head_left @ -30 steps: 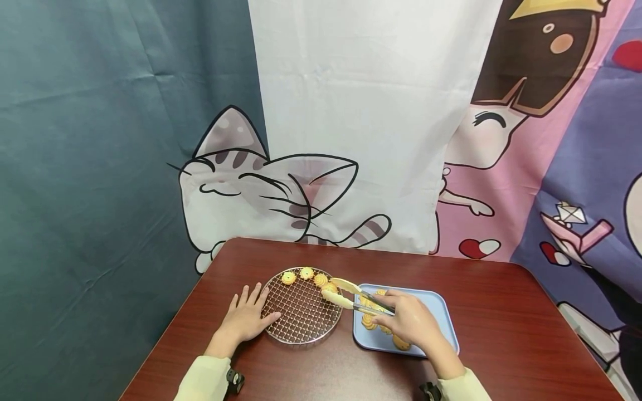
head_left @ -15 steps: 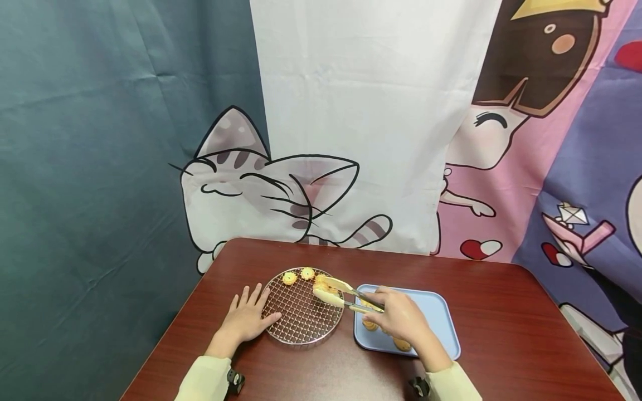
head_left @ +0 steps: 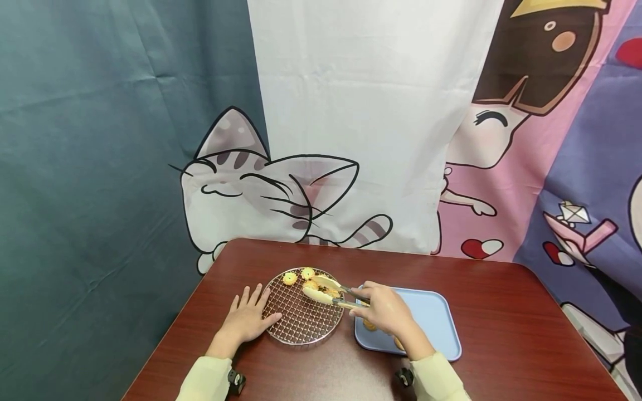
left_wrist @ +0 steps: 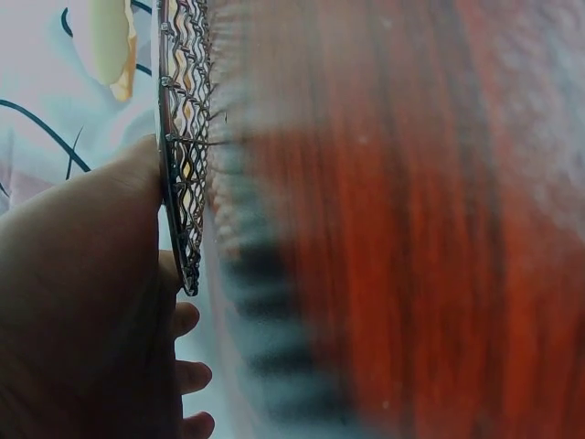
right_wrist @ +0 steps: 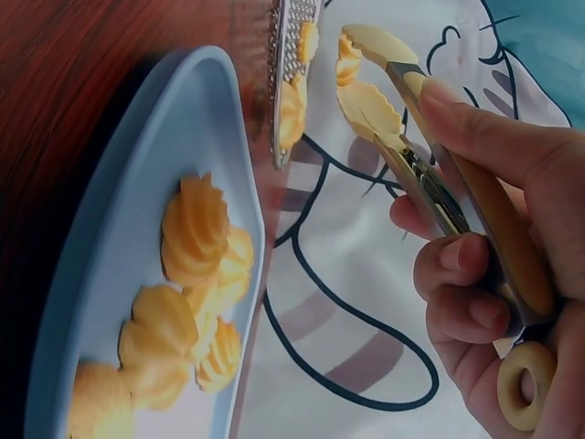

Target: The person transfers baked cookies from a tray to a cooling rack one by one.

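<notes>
My left hand lies with fingers spread and straight at the left of a round wire cooling rack, its thumb over the rim. In the left wrist view the thumb meets the rack's rim. My right hand grips a pair of tongs with pale yellow tips and metal arms. Between the tips is a swirled golden cookie, held above the rack. Several other cookies sit along the rack's back and right side, one cookie at the back left; the tongs partly hide some.
A blue rectangular tray stands right of the rack, under my right hand. Several swirled cookies lie in it, mostly hidden by the hand in the head view. The dark red wooden table ends against a printed curtain.
My right hand has moved left with the tongs, carrying the cookie from the rack's right edge toward its back middle. The left hand has stayed in place.
</notes>
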Demonstrator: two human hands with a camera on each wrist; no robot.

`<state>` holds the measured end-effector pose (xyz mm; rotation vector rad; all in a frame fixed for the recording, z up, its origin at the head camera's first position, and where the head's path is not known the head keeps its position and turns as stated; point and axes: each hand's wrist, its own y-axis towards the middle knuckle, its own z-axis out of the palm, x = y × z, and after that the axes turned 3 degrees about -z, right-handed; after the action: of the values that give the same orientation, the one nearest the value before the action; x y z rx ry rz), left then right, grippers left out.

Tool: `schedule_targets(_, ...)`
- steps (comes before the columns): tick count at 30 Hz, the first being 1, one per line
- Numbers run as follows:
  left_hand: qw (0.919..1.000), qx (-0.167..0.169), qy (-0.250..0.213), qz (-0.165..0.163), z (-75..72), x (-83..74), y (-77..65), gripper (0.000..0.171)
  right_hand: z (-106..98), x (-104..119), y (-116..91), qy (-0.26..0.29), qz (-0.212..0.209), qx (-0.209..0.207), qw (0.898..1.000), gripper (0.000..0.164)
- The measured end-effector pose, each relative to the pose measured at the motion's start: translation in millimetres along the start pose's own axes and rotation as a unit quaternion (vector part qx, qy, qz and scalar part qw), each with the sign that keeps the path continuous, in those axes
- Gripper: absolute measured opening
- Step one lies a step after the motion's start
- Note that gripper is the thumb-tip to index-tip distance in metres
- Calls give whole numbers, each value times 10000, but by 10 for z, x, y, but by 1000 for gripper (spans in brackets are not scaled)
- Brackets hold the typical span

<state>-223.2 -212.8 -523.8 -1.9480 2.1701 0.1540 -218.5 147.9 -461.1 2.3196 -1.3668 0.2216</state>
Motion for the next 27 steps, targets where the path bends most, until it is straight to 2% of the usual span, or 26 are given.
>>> schedule_targets(10, 10000, 9, -29, -2, -16, -7, -9, 83, 108, 46, 122, 31, 85, 257, 9996, 50)
schedule_targets(19, 10000, 6, -35, -18, -43, -20, -26, 83, 204, 40, 203, 62, 9, 280, 9996, 50)
schedule_targets(27, 10000, -55, -36, -3, -43, -29, -43, 83, 275, 49, 253, 6, 133, 348, 9993, 48)
